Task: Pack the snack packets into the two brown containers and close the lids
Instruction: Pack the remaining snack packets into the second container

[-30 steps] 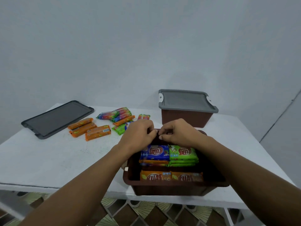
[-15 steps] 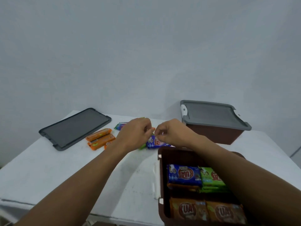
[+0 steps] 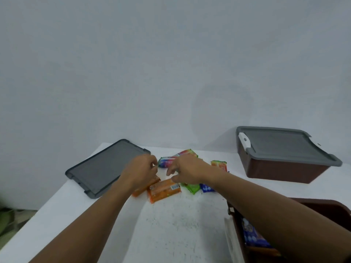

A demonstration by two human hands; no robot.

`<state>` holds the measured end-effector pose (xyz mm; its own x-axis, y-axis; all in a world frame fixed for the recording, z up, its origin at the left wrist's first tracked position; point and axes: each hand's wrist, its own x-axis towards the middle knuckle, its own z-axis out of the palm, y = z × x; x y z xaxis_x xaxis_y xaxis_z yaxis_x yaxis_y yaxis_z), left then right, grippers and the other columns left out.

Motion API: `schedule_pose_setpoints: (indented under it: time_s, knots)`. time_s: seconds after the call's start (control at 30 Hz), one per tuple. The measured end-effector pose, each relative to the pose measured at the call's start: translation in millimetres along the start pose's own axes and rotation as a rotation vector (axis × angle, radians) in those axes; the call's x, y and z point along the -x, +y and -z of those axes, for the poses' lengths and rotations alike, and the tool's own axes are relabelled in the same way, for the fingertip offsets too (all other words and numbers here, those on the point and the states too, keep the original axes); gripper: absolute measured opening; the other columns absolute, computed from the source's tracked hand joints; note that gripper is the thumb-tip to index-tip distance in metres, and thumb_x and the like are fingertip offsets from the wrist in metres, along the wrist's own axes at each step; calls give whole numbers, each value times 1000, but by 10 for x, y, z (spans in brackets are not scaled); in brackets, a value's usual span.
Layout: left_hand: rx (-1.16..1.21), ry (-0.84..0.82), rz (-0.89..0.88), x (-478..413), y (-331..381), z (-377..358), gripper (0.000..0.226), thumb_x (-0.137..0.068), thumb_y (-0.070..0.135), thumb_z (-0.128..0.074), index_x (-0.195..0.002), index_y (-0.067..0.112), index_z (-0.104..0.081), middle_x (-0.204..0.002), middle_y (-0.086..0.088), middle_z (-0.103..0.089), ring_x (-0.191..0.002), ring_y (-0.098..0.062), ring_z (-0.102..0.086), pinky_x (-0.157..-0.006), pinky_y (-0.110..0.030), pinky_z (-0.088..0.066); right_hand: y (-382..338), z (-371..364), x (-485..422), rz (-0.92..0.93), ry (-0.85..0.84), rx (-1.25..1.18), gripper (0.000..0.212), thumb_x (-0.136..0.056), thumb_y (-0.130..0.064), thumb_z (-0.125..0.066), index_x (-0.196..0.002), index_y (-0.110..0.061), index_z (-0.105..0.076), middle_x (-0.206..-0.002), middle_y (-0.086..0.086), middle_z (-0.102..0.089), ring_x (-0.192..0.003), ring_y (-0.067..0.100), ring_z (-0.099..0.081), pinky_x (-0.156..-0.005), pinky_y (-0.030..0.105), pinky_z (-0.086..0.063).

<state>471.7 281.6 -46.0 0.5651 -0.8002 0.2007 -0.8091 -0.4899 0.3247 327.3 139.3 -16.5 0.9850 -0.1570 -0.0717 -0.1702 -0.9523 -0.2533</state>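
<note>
Snack packets (image 3: 164, 188) lie loose near the table's (image 3: 171, 234) far edge, between the grey lid (image 3: 106, 168) and the lidded container (image 3: 284, 169). Your right hand (image 3: 187, 171) hovers over them, fingers loose, holding nothing. Left hand (image 3: 140, 171) curled, grip unclear. Open container (image 3: 334, 204) at near right corner.

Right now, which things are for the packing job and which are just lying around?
For the job: snack packets, open brown container, closed brown container, loose grey lid.
Just there: white table, blurry green thing on the floor.
</note>
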Motion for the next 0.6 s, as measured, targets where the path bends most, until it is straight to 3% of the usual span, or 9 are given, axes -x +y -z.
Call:
schedule_pose_setpoints:
  time_s: [0.07,0.2,0.33,0.5,0.6]
  knots:
    - [-27,-35,36,-47,-189,-9,25,-98,32,-60,-117,22,-72,-113,3,-70,-89,-10,-57,-72,-25,-43,-60,-69,-138,9,-37,14,31,-91,-35,-66,-121,-30,-71,-121,-10,-69,-97,7,-60,-80,24,-48]
    - [-61,-101,55,-119,-435,-7,32,-97,48,-60,-116,25,-72,-109,6,-70,-90,-9,-61,-74,-22,-48,-116,-186,-327,-12,-150,29,38,-91,-32,-67,-130,-31,-66,-133,-7,-62,-106,13,-60,-81,24,-42]
    - [-86,-171,72,-153,-597,-39,33,-98,45,-60,-123,25,-68,-118,4,-66,-95,-9,-60,-80,-23,-52,-142,-269,-466,-11,-282,102,50,-90,-32,-69,-139,-32,-57,-139,-4,-57,-119,18,-54,-96,31,-45]
    - [-62,-296,155,-183,-726,-121,50,-91,47,-70,-135,24,-59,-126,3,-65,-100,-10,-61,-82,-24,-50,-126,-439,-575,-19,-401,203,78,-81,-44,-79,-148,-34,-41,-138,-2,-55,-122,21,-53,-99,38,-48]
    - [-33,-367,173,-179,-731,-146,43,-91,42,-72,-128,24,-61,-115,5,-67,-88,-7,-64,-77,-20,-54,-135,-488,-585,-4,-403,228,82,-81,-36,-81,-149,-34,-35,-137,0,-54,-121,24,-54,-96,39,-48]
